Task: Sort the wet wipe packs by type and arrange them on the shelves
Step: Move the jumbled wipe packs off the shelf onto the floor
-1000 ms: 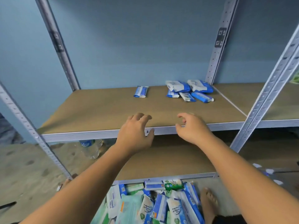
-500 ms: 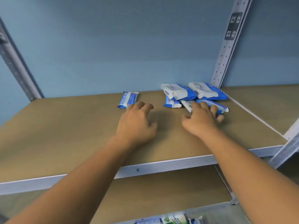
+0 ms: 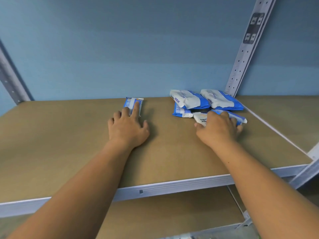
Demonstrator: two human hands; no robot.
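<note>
Left grip (image 3: pixel 128 130) flat, fingers straight on lone blue pack (image 3: pixel 128 104), frame centre | right grip (image 3: pixel 218 131) curled round small white pack (image 3: pixel 199 118), centre right | step: grouping by type on shelf (image 3: pixel 69 135) | next: probably slide matching packs together

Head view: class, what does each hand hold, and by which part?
Left hand holds nothing: straight fingers rest on the lone pack. Right hand has its grip across the middles of two small packs, fingers curled over them.
</note>
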